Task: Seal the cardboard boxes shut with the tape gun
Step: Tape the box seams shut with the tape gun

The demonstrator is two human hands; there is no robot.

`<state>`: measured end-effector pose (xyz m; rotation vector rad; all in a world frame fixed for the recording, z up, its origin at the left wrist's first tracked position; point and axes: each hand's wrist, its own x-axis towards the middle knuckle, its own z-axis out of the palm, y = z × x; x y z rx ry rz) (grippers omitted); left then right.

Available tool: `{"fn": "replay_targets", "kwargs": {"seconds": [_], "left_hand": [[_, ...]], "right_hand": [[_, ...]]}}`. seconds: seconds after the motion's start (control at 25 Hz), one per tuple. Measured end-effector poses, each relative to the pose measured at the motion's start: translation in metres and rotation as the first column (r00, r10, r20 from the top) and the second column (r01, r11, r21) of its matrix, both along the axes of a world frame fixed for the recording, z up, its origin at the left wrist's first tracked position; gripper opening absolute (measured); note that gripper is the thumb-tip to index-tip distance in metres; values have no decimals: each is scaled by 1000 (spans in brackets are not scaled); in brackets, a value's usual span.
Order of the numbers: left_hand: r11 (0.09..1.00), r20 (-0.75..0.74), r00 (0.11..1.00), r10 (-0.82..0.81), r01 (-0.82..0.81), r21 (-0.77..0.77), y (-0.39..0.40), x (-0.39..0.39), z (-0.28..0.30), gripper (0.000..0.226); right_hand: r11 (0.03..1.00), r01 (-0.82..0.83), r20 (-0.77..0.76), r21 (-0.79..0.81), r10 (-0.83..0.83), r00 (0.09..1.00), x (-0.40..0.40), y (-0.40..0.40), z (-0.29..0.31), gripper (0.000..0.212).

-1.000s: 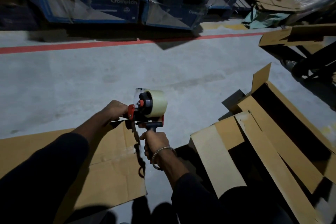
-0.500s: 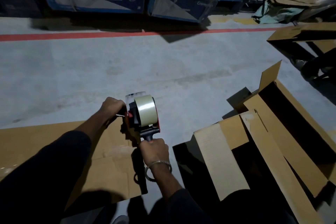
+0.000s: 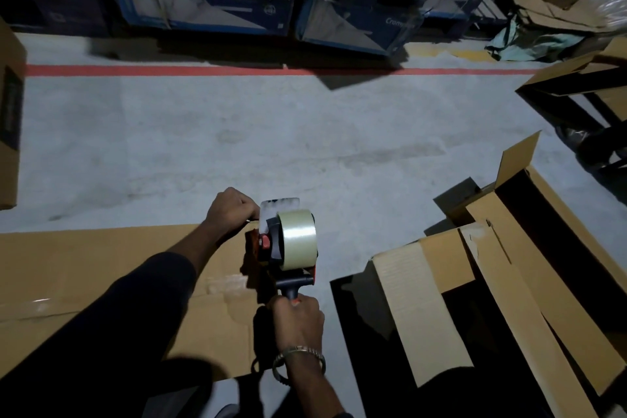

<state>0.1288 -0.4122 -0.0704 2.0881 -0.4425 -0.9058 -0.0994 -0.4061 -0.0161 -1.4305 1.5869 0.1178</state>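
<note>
A red and black tape gun (image 3: 288, 248) with a pale roll of tape stands upright in front of me. My right hand (image 3: 298, 319) grips its handle from below. My left hand (image 3: 232, 209) pinches the loose end of tape at the gun's top left. Under my left arm lies a long closed cardboard box (image 3: 101, 282) with a strip of clear tape along its seam. To the right stands an open cardboard box (image 3: 509, 282) with its flaps up and a dark inside.
Blue printed cartons (image 3: 264, 0) are stacked at the back behind a red floor line (image 3: 203, 70). Another brown box (image 3: 8, 119) stands at the left edge. Flattened cardboard and dark frames (image 3: 576, 88) fill the right. Grey concrete floor lies between.
The tape gun has turned so the roll faces me and has shifted slightly right and lower. My left hand stays at the tape end; the view has swung left.
</note>
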Motion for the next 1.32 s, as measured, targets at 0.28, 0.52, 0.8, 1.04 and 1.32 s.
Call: {"fn": "replay_targets", "kwargs": {"seconds": [0.28,0.52,0.8,1.04,1.32], "left_hand": [[1000,52,999,-13,13,4,0,0,-3,20],[1000,-11,999,-31,31,-4,2,7,-14,8],[993,-44,992,-116,116,0,-1,10,-19,19],[999,-68,996,-53,52,-16,-5,11,-31,44],[937,187,959,-214,148,317,-7,4,-36,78]], "right_hand": [[998,55,14,-12,-55,998,-8,2,0,19],[975,135,5,174,-138,990,-14,3,-6,21],[886,201,198,418,-305,932,-15,-2,-15,22],[906,196,173,374,-276,946,-11,3,-18,27],[880,183,205,439,-296,933,-16,5,-35,37]]}}
